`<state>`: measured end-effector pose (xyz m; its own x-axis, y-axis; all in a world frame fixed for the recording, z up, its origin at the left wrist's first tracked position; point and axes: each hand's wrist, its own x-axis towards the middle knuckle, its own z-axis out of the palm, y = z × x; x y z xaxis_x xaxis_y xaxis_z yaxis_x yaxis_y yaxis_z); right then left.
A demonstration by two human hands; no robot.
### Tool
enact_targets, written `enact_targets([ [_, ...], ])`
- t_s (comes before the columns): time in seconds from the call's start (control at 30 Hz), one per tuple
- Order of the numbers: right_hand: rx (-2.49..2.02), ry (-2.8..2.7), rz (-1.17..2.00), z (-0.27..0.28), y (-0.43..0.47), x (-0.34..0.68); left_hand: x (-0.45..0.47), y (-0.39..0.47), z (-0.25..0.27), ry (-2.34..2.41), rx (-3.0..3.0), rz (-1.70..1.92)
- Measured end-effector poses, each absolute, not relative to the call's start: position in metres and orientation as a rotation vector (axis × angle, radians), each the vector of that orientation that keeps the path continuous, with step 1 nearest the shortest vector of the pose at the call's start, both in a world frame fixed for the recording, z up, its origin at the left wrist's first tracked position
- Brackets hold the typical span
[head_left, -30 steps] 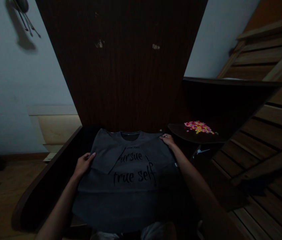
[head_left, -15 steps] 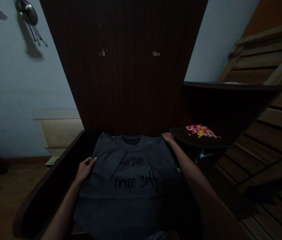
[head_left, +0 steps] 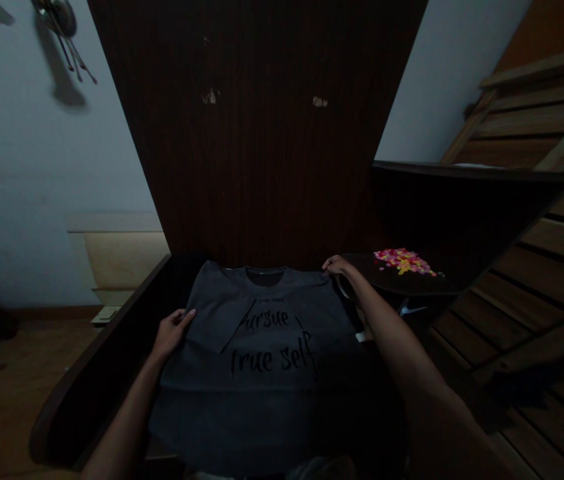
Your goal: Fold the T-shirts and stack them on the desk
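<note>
A dark grey T-shirt (head_left: 267,373) is spread out in front of me, its collar at the far side. Black lettering on its chest includes "pursue" and "true self". The left sleeve lies folded inward over the front. At the left edge of the shirt, my left hand (head_left: 172,330) is closed on the cloth, thumb on top. My right hand (head_left: 339,265) pinches the far right shoulder corner, which is slightly raised. A small white tag (head_left: 363,337) shows by the right side of the shirt, near my forearm.
A dark wooden panel (head_left: 262,167) rises behind the shirt. To the right, a dark shelf (head_left: 357,267) bears a pile of small pink, red and yellow pieces (head_left: 405,261). A dark raised side board (head_left: 97,360) runs along the left. Wooden slats (head_left: 562,253) stand at far right.
My right hand has lifted the shoulder corner a little, and its wrist has turned. The left hand holds nearly the same place. The view has shifted slightly.
</note>
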<state>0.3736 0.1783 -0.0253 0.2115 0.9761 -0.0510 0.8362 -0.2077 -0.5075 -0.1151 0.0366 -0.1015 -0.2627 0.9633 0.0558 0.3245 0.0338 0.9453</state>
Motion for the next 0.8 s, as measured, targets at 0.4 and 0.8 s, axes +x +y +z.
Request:
enact_targets([
  [0.4, -2.311, -1.633, 0.335, -0.030, 0.179, 0.368, -0.114, 0.033, -0.096, 1.680, 1.311, 1.212],
  [0.8, -2.254, -1.566, 0.221, -0.035, 0.169, 0.361, -0.114, 0.033, -0.097, 1.669, 1.312, 1.217],
])
